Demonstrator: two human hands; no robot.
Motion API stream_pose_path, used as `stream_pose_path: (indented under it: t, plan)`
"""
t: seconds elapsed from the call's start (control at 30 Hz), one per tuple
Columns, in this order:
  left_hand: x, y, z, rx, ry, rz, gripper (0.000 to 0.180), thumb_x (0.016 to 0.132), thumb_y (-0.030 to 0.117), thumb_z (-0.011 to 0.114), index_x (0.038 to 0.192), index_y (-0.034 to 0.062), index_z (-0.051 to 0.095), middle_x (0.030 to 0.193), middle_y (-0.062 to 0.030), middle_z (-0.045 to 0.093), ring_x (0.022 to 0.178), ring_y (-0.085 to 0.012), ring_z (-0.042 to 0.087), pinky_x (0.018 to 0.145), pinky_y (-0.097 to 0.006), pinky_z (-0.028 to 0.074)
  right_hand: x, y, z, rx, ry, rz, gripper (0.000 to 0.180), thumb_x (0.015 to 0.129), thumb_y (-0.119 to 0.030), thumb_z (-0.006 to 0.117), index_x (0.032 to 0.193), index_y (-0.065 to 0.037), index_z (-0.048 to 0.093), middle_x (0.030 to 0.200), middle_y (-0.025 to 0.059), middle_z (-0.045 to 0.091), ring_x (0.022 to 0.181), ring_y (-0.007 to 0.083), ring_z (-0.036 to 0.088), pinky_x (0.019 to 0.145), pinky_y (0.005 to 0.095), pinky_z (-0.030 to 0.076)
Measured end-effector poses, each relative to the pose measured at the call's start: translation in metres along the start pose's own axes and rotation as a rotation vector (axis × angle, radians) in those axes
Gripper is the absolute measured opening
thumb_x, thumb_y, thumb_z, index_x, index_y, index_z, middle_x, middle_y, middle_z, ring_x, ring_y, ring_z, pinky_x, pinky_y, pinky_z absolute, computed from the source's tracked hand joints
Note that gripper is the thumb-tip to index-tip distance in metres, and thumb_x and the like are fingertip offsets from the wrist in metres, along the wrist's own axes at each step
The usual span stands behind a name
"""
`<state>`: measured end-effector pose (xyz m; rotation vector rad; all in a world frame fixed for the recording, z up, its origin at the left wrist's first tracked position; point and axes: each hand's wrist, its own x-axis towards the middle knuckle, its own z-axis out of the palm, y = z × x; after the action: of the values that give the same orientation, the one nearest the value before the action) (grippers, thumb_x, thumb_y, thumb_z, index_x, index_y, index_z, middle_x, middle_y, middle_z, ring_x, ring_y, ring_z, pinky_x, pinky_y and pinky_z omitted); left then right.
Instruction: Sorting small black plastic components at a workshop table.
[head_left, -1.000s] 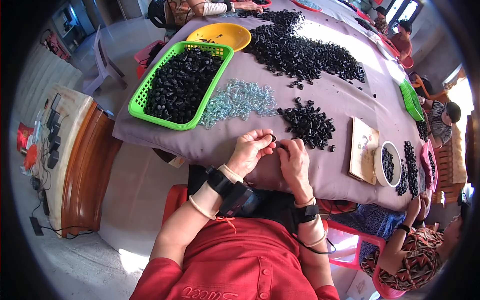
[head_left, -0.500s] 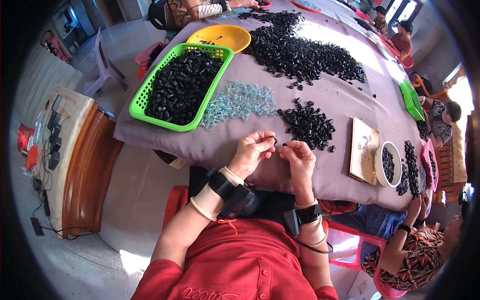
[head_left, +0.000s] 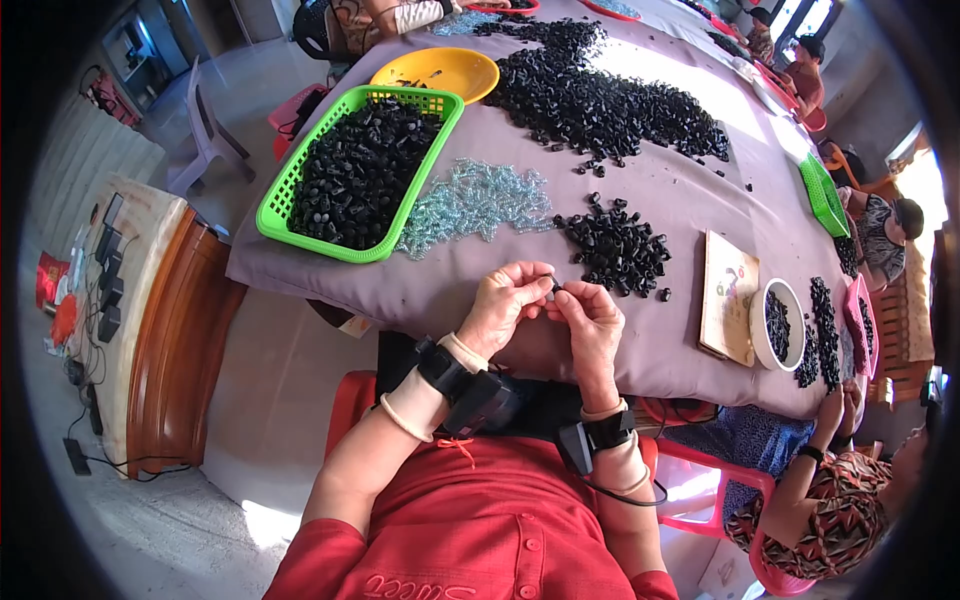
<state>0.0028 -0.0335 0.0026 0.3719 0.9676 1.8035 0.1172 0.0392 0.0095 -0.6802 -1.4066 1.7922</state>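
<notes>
My left hand pinches a small black plastic piece between thumb and fingertips, over the near edge of the table. Against it comes my right hand, its thumb and finger closed at the same piece; whether it has a part of its own is hidden by the fingertips. Just beyond my hands lies a small heap of black plastic pieces. To its left spreads a pile of clear bluish springs. A green basket full of black parts stands farther left.
A yellow plate sits behind the basket, and a large black heap covers the table's middle. Rightward are a booklet, a white bowl and a pink tray. A co-worker sits at the right; others work farther off.
My right hand has moved left, so its fingertips now meet those of my left hand at the black piece. My left hand has stayed nearly in place.
</notes>
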Motion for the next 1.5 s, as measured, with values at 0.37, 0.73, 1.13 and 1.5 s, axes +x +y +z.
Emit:
stream_pose_path:
  t: [0.37,0.73,1.13,1.5]
  plan:
    - [0.000,0.004,0.000,0.110,-0.101,-0.054,0.017,0.088,0.011,0.055,0.103,0.0025,0.057,0.083,-0.0013,0.059,0.070,-0.0071,0.055,0.059,-0.018,0.046,0.000,-0.002,0.002,0.029,-0.062,-0.021,0.011,0.080,0.000,0.064,0.082,-0.002,0.054,0.072,0.0018,0.060,0.057,0.0045,0.051,0.051,0.0169,0.041]
    - [0.000,0.004,-0.011,0.011,-0.184,-0.085,0.019,0.087,0.009,0.056,0.105,0.0028,0.055,0.089,-0.0036,0.060,0.074,-0.0091,0.057,0.067,-0.021,0.049,0.001,0.002,0.008,0.030,-0.067,-0.020,0.014,0.079,-0.003,0.066,0.084,-0.004,0.053,0.070,-0.0012,0.057,0.056,0.0025,0.048,0.049,0.0160,0.038]
    - [-0.001,0.002,-0.016,-0.098,-0.162,-0.121,0.021,0.085,0.008,0.057,0.105,0.0037,0.054,0.087,-0.0031,0.059,0.071,-0.0092,0.055,0.068,-0.022,0.048,0.001,0.006,0.009,-0.061,-0.142,-0.073,0.020,0.080,-0.002,0.065,0.095,-0.002,0.051,0.077,0.0004,0.058,0.063,0.0043,0.053,0.053,0.0167,0.041]
    - [-0.004,0.005,-0.014,-0.179,-0.122,-0.159,0.024,0.085,0.006,0.057,0.107,0.0030,0.049,0.092,-0.0067,0.058,0.079,-0.0140,0.059,0.073,-0.029,0.051,0.006,-0.001,0.004,-0.181,-0.331,-0.097,0.031,0.081,-0.006,0.063,0.111,-0.001,0.056,0.086,0.0001,0.053,0.069,0.0044,0.054,0.059,0.0174,0.043]
